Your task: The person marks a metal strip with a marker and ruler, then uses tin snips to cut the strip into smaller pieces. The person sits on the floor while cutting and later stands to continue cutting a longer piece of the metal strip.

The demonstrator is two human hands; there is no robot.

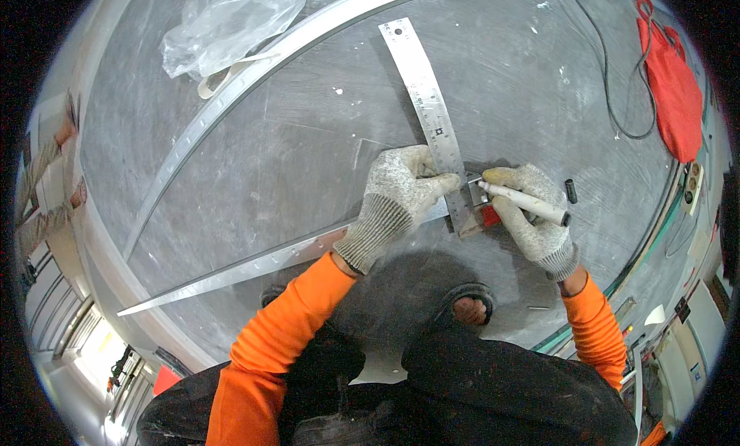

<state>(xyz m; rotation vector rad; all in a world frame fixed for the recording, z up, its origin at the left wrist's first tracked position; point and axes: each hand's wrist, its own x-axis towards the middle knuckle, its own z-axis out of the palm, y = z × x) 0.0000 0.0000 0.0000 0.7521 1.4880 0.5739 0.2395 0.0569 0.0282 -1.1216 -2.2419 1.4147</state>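
Note:
My left hand (393, 182), in a pale knit glove, pinches the lower part of a steel ruler (420, 84) between thumb and fingers. The ruler slants away from me, crossing the end of a silvery metal strip (254, 270) on the floor. In my gloved right hand (536, 215) is a white marker (528, 203), its tip close to the ruler's right edge. Whether the tip touches metal I cannot tell. A small red piece (490, 215) shows beside the ruler's near end, partly hidden by the right hand. The black cap (570, 190) lies right of that hand.
A second long metal strip (231, 84) bends across the far left of the grey floor (308, 153). Beyond it lies a clear plastic bag (231, 30). To the far right are a red pouch (671, 87), a dark cord (617, 114) and a power strip (692, 185). Another person's legs (54, 180) appear at left.

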